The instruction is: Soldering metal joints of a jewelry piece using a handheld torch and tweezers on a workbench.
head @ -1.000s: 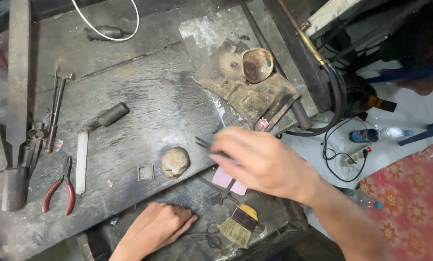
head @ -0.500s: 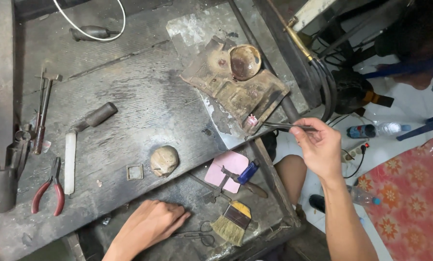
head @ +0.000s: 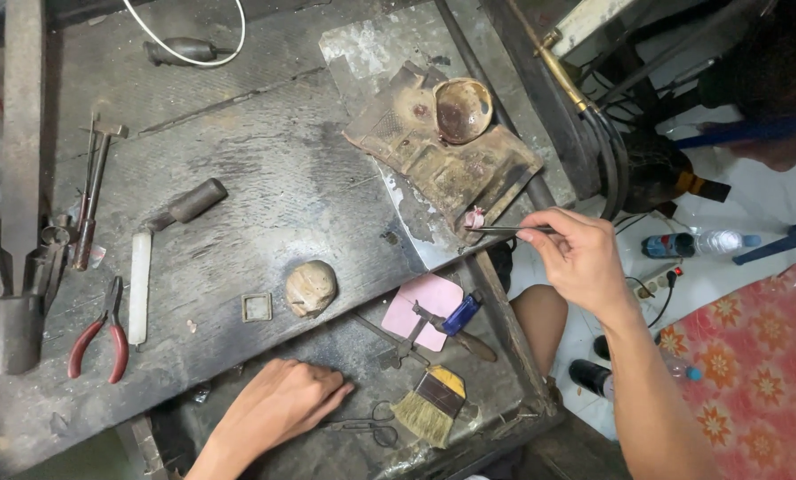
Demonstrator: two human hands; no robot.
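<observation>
My right hand [head: 585, 258] pinches a pair of thin tweezers [head: 509, 230], fingers closed on the handle end — their tips hold a small pinkish piece [head: 474, 218] at the edge of the scorched, rusty metal plate [head: 434, 156] on the workbench [head: 265, 178]. A brown bowl-like crucible [head: 462, 109] sits on that plate, well apart from the tips. My left hand [head: 278, 404] lies flat and open, palm down, on the lower tray, gripping nothing, with small scissors [head: 362, 429] just beside its fingertips and a yellow-topped brush [head: 429, 406] near. Further left lie red-handled pliers [head: 96, 331] — and a round pale lump [head: 310, 287] beside a square metal frame [head: 257, 307]
</observation>
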